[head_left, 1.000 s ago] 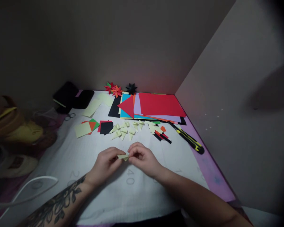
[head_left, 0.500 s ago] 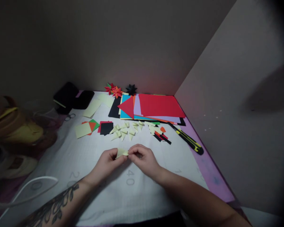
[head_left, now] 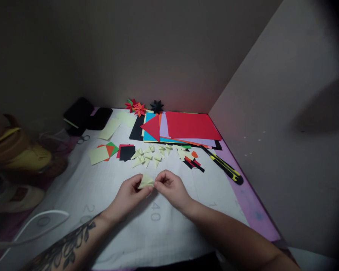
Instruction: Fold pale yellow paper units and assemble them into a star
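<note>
My left hand (head_left: 128, 195) and my right hand (head_left: 172, 188) meet over the white cutting mat (head_left: 107, 195), both pinching one small pale yellow folded paper piece (head_left: 145, 181) between thumb and fingertips. The piece is held just above the mat, tipped up toward me. Beyond my hands lies a cluster of several similar pale yellow folded pieces (head_left: 147, 155).
A stack of coloured paper sheets (head_left: 183, 128) lies at the back, with folded paper stars (head_left: 139, 108) behind it. A yellow-black utility knife (head_left: 224, 165) lies at the right. Small paper squares (head_left: 110, 151), scissors (head_left: 83, 139), a black pouch (head_left: 83, 114) and a white cable (head_left: 31, 226) are at the left.
The yellow piece has been turned and opened up between my fingers, now showing a wider face. Both hands shifted slightly away from me.
</note>
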Tool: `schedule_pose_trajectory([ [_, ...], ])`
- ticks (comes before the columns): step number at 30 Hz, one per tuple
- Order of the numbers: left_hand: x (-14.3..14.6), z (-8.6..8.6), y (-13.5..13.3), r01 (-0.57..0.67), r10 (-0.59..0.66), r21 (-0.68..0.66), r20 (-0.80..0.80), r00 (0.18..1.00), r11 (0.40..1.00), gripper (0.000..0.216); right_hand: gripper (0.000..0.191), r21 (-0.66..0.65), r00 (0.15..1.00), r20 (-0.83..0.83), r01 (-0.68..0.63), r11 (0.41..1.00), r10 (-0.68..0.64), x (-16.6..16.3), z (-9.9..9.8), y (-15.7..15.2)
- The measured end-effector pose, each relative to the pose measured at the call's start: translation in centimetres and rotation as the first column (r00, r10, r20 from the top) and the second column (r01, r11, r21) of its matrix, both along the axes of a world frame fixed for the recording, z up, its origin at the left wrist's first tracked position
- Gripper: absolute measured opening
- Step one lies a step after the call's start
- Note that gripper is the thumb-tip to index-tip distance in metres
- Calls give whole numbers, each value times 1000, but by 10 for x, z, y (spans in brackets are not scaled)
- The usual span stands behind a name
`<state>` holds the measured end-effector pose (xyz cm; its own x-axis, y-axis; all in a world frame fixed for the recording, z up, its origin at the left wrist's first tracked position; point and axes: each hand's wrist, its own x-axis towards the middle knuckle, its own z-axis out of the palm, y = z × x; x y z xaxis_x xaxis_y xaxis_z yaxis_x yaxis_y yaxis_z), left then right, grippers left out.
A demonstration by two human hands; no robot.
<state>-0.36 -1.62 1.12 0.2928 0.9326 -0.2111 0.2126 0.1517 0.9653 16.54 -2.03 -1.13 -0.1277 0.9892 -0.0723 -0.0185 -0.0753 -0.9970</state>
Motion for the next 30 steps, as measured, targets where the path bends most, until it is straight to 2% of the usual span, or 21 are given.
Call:
schedule_pose_trajectory([
  [3, 1, 4, -1, 9, -9, -8, 17, 1000, 1000, 25, 11, 39, 999, 17, 27, 999, -27, -2, -2, -1],
  [9, -1, 6, -1, -11, 11, -18, 9, 1000, 1000, 24, 7, 172, 981, 193, 0, 985, -34, -2, 0, -7],
  [15, -1, 6, 1, -113, 113, 0, -30, 993, 994, 22, 13, 154, 988, 134, 59, 986, -80, -2, -2, -7],
  [24, -1, 5, -6, -165, 183, 187, -82, 980, 968, 18, 20, 145, 984, 100, 132, 980, -148, -4, 5, -9],
  [30, -7, 3, -7, -242, 283, 309, -94, 955, 920, 18, 19, 159, 977, 51, 198, 967, -208, 2, 6, -5],
])
